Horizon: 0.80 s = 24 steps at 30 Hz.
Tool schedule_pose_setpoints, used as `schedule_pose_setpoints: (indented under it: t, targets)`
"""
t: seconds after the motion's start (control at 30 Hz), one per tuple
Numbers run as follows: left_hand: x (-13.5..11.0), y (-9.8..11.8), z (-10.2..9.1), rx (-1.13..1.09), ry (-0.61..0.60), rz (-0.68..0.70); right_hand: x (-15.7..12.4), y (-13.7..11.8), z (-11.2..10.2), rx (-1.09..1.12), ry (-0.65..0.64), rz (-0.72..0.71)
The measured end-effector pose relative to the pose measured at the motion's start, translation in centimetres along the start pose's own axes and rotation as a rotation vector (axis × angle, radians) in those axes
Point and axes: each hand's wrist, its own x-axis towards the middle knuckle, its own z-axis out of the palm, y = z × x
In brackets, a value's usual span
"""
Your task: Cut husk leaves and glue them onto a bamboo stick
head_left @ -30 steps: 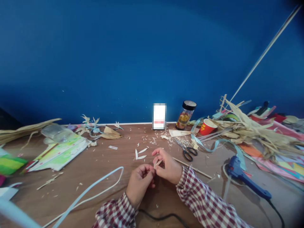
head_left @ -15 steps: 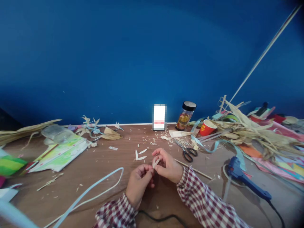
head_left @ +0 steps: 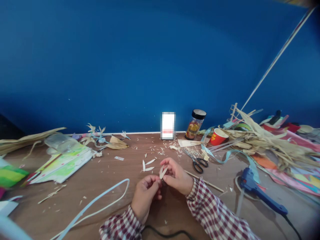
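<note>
— What's pinched there?
— A small pale pointed husk petal, thin and tilted upward. The left hand closes thumb and forefinger on its lower end, and the right hand grips its upper edge, so the tip shows between them.
— Around them?
— Two loose pale husk slivers lie just beyond the left knuckles. A thin wooden stick lies right of the right hand, with black-handled steel scissors farther back.

- A craft corner: a wooden desk against a plain blue wall.
- Dried husks piled at the desk's right edge.
- Scissors, a blue glue gun and coloured paper lie among scattered cuttings.
</note>
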Motion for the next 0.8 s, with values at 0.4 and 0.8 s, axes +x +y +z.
schedule_pose_setpoints:
  t: [0.4, 0.8]
  targets:
    - [-0.20, 0.05, 0.06, 0.043, -0.033, 0.015, 0.13, -0.06, -0.20, -0.028, 0.108, 0.002]
    - [-0.19, 0.02, 0.07, 0.053, -0.005, 0.020, -0.01, -0.44, 0.11, -0.100, 0.073, 0.003]
